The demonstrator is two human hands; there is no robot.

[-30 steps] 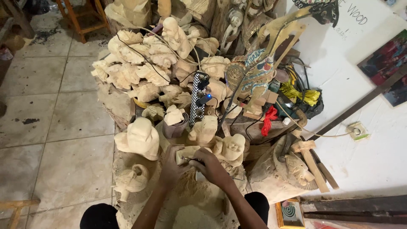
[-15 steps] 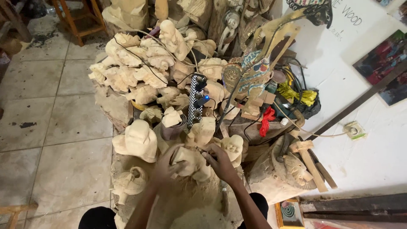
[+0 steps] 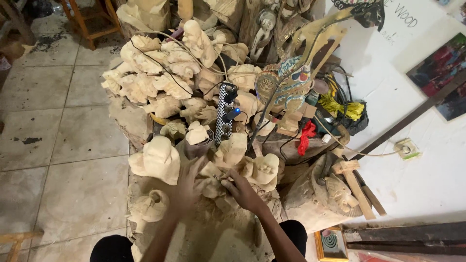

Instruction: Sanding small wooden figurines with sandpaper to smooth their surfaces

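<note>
Down at the bottom of the view, both hands are pressing on a pale unfinished wooden carving [image 3: 209,180] lying on a rough, dusty block of wood [image 3: 204,233]. The left hand [image 3: 186,187] is lying over the carving's left side with its fingers spread wide and flat, gripping nothing. The right hand [image 3: 241,190] is curling its fingers around the carving's right edge, holding it; whether a tool is tucked inside that grip is not possible to tell. Just left of the left hand a large rounded carved head [image 3: 156,158] is sitting, and below it, near the left wrist, a smaller curled carving [image 3: 148,207] is resting. Just beyond the right hand a small carved figure [image 3: 265,169] with a face is standing, and another blocky carving [image 3: 232,149] is rising right above the fingertips. Farther beyond both hands a black-and-white checked strip [image 3: 224,112] is standing upright among a heap of pale carvings [image 3: 160,73]. Well to the right of the right hand a painted figure [image 3: 285,87], a red cloth [image 3: 306,137] and a wooden mallet [image 3: 353,180] are lying near a white wall [image 3: 417,170].
</note>
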